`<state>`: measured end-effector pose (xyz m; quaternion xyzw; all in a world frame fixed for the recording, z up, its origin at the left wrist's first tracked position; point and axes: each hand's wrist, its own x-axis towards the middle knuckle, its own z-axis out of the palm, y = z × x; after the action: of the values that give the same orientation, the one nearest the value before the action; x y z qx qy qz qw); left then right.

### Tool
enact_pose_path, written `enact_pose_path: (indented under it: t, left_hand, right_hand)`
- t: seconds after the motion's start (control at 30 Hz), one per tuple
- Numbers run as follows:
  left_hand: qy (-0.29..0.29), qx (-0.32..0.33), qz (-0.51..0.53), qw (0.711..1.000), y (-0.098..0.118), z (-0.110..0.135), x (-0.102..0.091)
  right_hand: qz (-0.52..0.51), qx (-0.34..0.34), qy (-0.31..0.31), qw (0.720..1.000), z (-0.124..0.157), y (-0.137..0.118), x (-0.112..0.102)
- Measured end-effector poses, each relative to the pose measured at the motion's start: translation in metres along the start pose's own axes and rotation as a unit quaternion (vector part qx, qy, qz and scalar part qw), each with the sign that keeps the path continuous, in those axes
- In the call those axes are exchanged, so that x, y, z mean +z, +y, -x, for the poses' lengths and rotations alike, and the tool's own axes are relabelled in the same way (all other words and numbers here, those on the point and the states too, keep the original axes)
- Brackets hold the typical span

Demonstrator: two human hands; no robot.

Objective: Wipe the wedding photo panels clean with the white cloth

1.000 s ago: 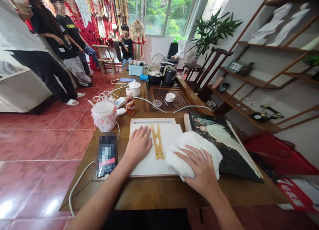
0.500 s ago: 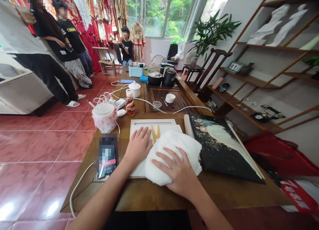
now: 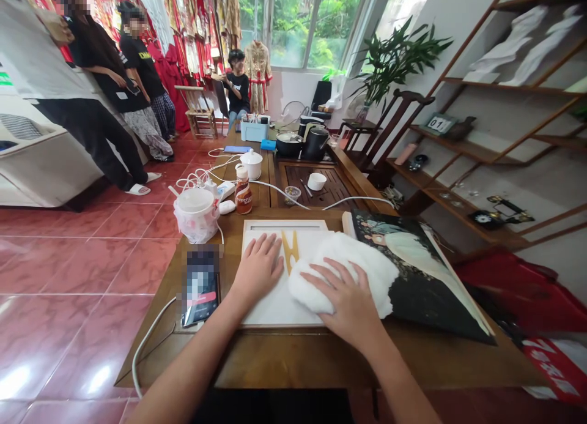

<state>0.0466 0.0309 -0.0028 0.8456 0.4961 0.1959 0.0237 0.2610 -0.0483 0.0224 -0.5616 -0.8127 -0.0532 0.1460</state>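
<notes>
My left hand [image 3: 259, 268] lies flat with fingers stretched out on a white sheet [image 3: 275, 312] inside a shallow pale frame [image 3: 305, 224]. Just right of its fingertips, a flat yellow piece with forked ends [image 3: 290, 248] rests on the sheet; its lower end meets the white wad. Fingers spread, my right hand [image 3: 351, 298] presses on a soft, fluffy white wad [image 3: 371, 262] that looks like cotton stuffing. The wad covers the frame's right part and overlaps a dark photo panel [image 3: 426, 295] showing figures in pale clothing.
Left of the frame lies a phone [image 3: 200, 289] on a cable. Beyond stand a bagged white tub [image 3: 196, 216], a brown bottle [image 3: 243, 190], a lidded white cup [image 3: 251, 164] and a tea tray [image 3: 293, 173]. Shelves [image 3: 463, 148] rise at right; several people are at the back left.
My right hand has slid right with the white wad, uncovering more of the sheet and covering part of the photo panel. My left hand stays on the sheet.
</notes>
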Motion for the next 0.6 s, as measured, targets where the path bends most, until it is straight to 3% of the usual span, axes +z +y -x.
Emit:
enact_pose_path:
  t: [0.17, 0.3, 0.6]
  left_hand:
    - [0.001, 0.009, -0.004, 1.0, 0.0, 0.0, -0.001]
    - [-0.002, 0.011, -0.005, 1.0, 0.001, 0.0, -0.002]
    - [-0.001, 0.005, 0.004, 1.0, 0.002, -0.001, 0.0]
  right_hand:
    - [-0.04, -0.111, -0.04, 0.992, 0.003, -0.029, 0.001]
    - [-0.045, -0.15, -0.053, 0.986, 0.005, -0.029, 0.002]
    - [0.015, 0.048, 0.027, 0.998, 0.007, 0.018, 0.001]
